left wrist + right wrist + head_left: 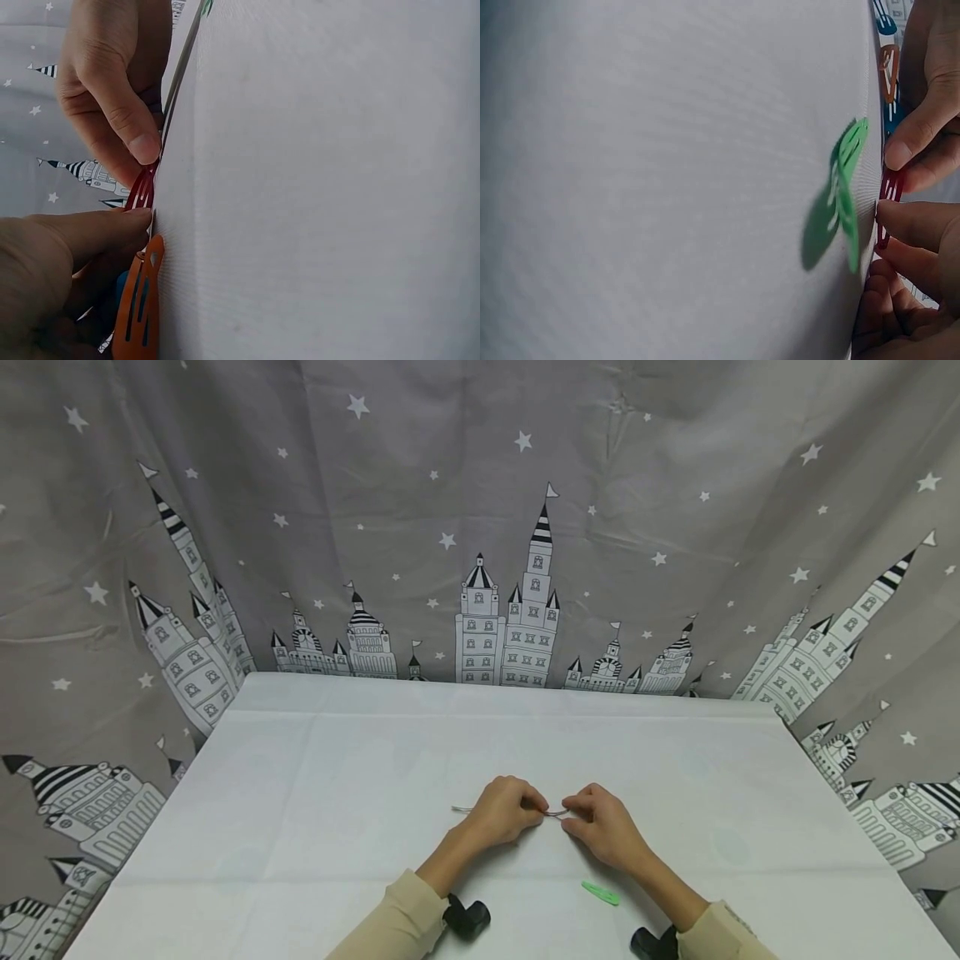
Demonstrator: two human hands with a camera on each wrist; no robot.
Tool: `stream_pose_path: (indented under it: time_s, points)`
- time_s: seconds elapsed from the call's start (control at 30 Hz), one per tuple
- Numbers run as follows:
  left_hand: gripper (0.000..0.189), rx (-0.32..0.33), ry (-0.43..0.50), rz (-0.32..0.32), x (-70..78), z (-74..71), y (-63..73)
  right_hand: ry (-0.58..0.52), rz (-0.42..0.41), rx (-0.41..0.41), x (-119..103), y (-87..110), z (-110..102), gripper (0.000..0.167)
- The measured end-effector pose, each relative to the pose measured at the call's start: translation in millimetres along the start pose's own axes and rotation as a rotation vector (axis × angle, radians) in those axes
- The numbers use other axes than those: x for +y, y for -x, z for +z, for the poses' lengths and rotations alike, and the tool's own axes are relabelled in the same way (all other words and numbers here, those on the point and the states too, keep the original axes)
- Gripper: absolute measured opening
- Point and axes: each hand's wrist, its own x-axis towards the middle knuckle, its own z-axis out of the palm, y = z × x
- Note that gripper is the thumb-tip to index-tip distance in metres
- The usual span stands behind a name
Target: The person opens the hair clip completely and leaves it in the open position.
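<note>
Both hands meet near the middle of the white table. My left hand [501,812] pinches one end of a red snap hair clip [892,184] between thumb and fingers. The clip's other end is pinched by my right hand [606,828]. An orange hair clip [133,311] and blue hair clips [893,114] line up with the red one on the left hand's side, partly hidden by its fingers. A thin greyish strip [461,809] shows left of the left hand. The green hair clip [601,892] lies on the table, nearer me than the right hand.
The white-covered table [315,810] spreads around both hands. Behind it hangs a grey curtain [480,443] printed with castles and stars. Black wrist devices [468,919] sit by both sleeves, low over the table.
</note>
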Motion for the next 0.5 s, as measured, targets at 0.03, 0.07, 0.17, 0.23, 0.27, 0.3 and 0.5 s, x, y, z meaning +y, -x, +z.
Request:
stream_pose_path:
  time_s: [0.03,0.07,0.17,0.23,0.27,0.3,0.5]
  points:
    - [0.009,-0.001,-0.001,-0.002,0.2,-0.1,0.2,-0.002,0.001,-0.001,0.1,0.0,0.0,0.024]
    - [0.009,-0.001,-0.002,-0.003,0.3,-0.2,0.3,-0.004,0.002,-0.002,0.1,0.0,-0.1,0.024]
    - [0.009,0.0,-0.001,0.0,0.2,-0.1,0.7,-0.009,0.01,-0.006,0.4,0.1,-0.1,0.024]
    - [0.009,0.003,0.0,0.004,0.0,-0.1,1.0,-0.012,0.015,-0.007,0.3,0.2,-0.3,0.024]
    - [0.009,0.004,0.0,0.007,-0.2,0.1,1.0,-0.013,0.016,-0.008,0.3,0.3,-0.4,0.024]
    - [0.009,0.005,0.001,0.011,-0.3,0.0,1.2,-0.015,0.019,-0.008,0.4,0.3,-0.5,0.024]
    - [0.009,0.014,-0.006,0.023,-0.8,0.2,1.6,-0.026,0.023,-0.015,1.2,0.1,-1.4,0.024]
